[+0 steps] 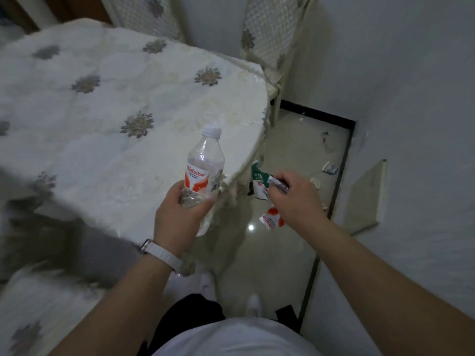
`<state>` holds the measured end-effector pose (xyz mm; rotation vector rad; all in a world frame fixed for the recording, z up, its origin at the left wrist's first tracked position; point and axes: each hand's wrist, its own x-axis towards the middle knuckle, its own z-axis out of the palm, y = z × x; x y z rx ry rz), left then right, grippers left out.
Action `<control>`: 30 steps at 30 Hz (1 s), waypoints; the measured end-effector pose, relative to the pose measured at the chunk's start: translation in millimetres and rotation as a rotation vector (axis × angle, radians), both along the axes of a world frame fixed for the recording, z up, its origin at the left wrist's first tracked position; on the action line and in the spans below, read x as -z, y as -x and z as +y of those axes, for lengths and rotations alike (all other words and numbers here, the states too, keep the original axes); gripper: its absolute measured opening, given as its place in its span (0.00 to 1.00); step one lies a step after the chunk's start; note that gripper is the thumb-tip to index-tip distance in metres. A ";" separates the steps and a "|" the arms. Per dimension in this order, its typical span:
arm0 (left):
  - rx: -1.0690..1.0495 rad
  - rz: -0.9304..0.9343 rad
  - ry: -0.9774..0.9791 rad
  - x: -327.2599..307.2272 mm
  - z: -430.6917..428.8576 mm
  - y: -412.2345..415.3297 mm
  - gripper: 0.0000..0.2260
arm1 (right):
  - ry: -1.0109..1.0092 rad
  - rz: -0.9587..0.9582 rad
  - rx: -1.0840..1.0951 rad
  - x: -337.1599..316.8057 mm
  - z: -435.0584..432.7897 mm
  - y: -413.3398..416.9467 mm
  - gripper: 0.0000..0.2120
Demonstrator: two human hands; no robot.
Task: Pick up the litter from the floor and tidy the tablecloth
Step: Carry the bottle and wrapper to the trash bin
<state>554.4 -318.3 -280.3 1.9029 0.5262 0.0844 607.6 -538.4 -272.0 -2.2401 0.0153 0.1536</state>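
Head view: motion blur smears the left of the tablecloth (115, 98). The base of the clear plastic bottle (204, 160) is hidden in the left hand (180, 218), and a green-and-white packet (258, 176) and a red-and-white scrap (270, 220) show only partly past the right hand (293, 197), so whether they are held or lie on the floor (282, 258) cannot be told. The white-capped, red-labelled bottle stands nearly upright over the table's corner, and whether it holds liquid cannot be judged. The left hand's fingers curl round the bottle's lower body, the right hand's fingertips pinch a small silvery wrapper (279, 183), and further scraps (330, 167) lie on the floor near the wall.
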 end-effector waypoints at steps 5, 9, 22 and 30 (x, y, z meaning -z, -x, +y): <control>-0.218 -0.007 0.074 2.3 37.6 63.7 0.19 | 0.015 -0.013 -0.213 -3.0 52.0 20.8 0.05; -0.373 -0.062 0.123 -6.1 62.5 121.9 0.16 | 0.021 -0.013 -0.378 -7.4 98.7 47.0 0.04; -0.911 -0.063 0.110 -7.1 148.3 449.2 0.17 | 0.089 0.008 -0.923 9.4 277.9 294.0 0.06; -1.321 -0.083 0.071 -1.3 169.3 674.2 0.14 | 0.065 -0.047 -1.323 -7.1 394.0 502.1 0.06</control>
